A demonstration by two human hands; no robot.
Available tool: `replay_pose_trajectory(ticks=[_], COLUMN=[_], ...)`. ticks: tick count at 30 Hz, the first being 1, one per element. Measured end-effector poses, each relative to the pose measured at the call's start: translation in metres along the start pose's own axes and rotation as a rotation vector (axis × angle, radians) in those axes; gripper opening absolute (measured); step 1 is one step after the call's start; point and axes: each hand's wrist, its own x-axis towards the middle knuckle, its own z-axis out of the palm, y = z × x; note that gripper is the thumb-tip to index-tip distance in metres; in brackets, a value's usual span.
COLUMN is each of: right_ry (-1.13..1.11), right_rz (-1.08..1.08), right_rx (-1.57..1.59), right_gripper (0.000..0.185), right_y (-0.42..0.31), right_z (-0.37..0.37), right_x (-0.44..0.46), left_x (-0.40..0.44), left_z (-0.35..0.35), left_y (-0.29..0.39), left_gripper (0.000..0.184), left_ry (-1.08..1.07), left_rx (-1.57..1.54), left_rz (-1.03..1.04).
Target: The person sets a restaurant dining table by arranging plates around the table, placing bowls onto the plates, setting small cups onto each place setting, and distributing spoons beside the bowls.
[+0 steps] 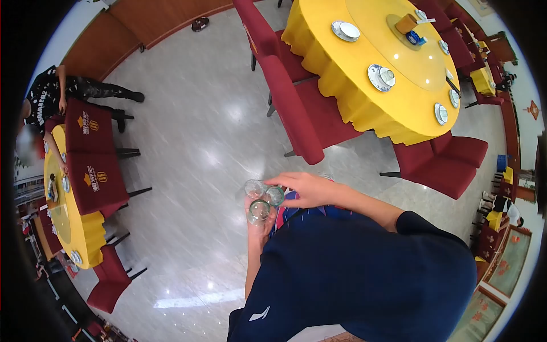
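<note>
In the middle of the head view, several clear glasses are grouped together. My left hand (261, 227) holds them from below, its fingers partly hidden behind the glass. One glass (259, 210) is nearest my left wrist, and another glass (253, 188) sits at the far side. The fingers of my right hand (305, 189) are around a third, greenish glass (274, 196) at the right of the group. All the glasses are close together, above the floor and in front of my dark blue shirt.
A round table with a yellow cloth (342, 94) bears bowls and plates at the upper right, with red chairs (290, 114) beside it. At the left, a person (51, 94) leans over another yellow table (91, 239) with red chairs. Grey floor (188, 142) lies between.
</note>
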Motion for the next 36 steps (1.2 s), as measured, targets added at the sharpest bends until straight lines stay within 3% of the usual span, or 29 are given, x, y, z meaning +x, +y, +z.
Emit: replay_pose_trajectory(ticks=[3,6,11,13,15,17,19,20,22,24,27,28,30,32,36], right_ry=[-0.001,-0.007,0.112,0.232,0.383,0.676,0.880,1.002,1.185,1.387,1.496,1.545,1.562,1.432,1.306], right_rz=[-0.016,-0.070,-0.138,-0.128,0.012,-0.043,0.097,0.071,0.305,0.362,0.560,0.608,0.698,0.966,1.205], right_rx=[-0.201,-0.290,-0.325,-0.234,-0.191,-0.278,-0.226,-0.438,-0.416,-0.396,-0.355,-0.445,-0.513,-0.491,-0.410], right_gripper=[0.055,0.053,0.049,0.050,0.047,0.045,0.042,0.042,0.047,0.051,0.061,0.063,0.065,0.071,0.074], right_y=[-0.008,-0.008,-0.032,-0.025,-0.020,0.012,0.051,0.076,0.110,0.169,0.240,0.265,0.315,0.357,0.417], right_z=[0.011,0.015,0.005,-0.008,-0.044,-0.086,-0.134,-0.165,-0.229,-0.301,-0.405,-0.435,-0.485,-0.527,-0.567], right_x=[0.019,0.040,0.064,0.069,0.073,0.084,0.091,0.092,0.100,0.114,0.124,0.129,0.131,0.135,0.157], left_x=[0.003,0.009,0.005,0.021,0.037,0.056,0.074,0.084,0.119,0.158,0.222,0.244,0.283,0.317,0.379], left_z=[-0.010,-0.010,-0.028,-0.043,-0.045,-0.035,-0.017,-0.001,0.021,0.029,0.044,0.051,0.071,0.098,0.147], left_y=[0.014,0.051,0.101,0.118,0.132,0.146,0.164,0.171,0.188,0.209,0.245,0.263,0.299,0.340,0.404], left_gripper=[0.023,0.018,0.009,0.009,0.009,0.008,0.008,0.010,0.012,0.014,0.017,0.020,0.024,0.027,0.035], left_ry=[0.032,-0.098,-0.087,-0.109,-0.137,-0.151,-0.154,-0.148,-0.148,-0.057,-0.032,-0.166,-0.142,-0.116,-0.107], left_rx=[0.082,0.198,0.327,0.345,0.343,0.321,0.318,0.372,0.443,0.496,0.420,0.402,0.363,0.325,0.330], left_rz=[0.039,0.024,-0.051,-0.104,-0.103,-0.096,-0.096,-0.050,-0.012,0.028,0.102,0.151,0.138,0.137,0.141])
